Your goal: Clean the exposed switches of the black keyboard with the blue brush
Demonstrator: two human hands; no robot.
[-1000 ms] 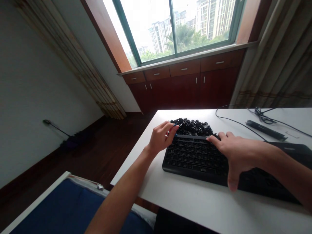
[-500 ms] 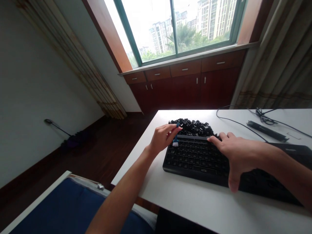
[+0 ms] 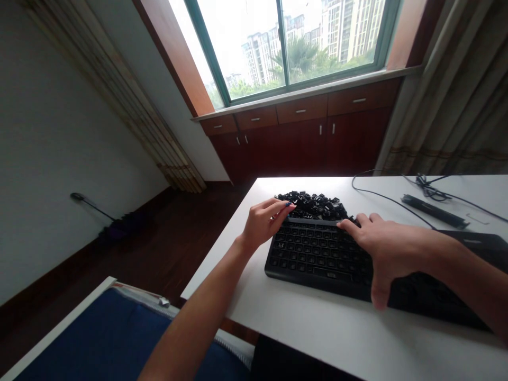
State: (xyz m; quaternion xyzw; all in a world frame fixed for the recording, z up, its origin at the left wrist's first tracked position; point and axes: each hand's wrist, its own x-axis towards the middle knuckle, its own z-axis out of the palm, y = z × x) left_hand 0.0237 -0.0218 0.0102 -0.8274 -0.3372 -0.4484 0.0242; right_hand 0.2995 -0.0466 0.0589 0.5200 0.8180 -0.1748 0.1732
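A black keyboard (image 3: pixel 304 254) with its keycaps off lies on the white table, showing rows of bare key sockets. My left hand (image 3: pixel 262 221), over the keyboard's far left corner, pinches a small blue brush (image 3: pixel 288 205) between thumb and fingertips. The brush's white bristles are hidden in this moment. Across the keyboard's middle spans my right hand (image 3: pixel 383 244), fingertips at the far edge and thumb down at the near edge, gripping it. Behind the keyboard is a heap of loose black keycaps (image 3: pixel 317 205).
On the white table (image 3: pixel 286 323), a long black strip (image 3: pixel 434 210), a thin bent metal piece (image 3: pixel 477 219) and a coiled black cable (image 3: pixel 431 189) lie at the far right. A blue padded surface (image 3: pixel 99 338) is at lower left. An umbrella (image 3: pixel 123 225) lies on the floor.
The brush's white bristles, visible over the top left keys before, are now out of sight; the brush has tilted or shifted away from the keys. My right hand has stayed in place.
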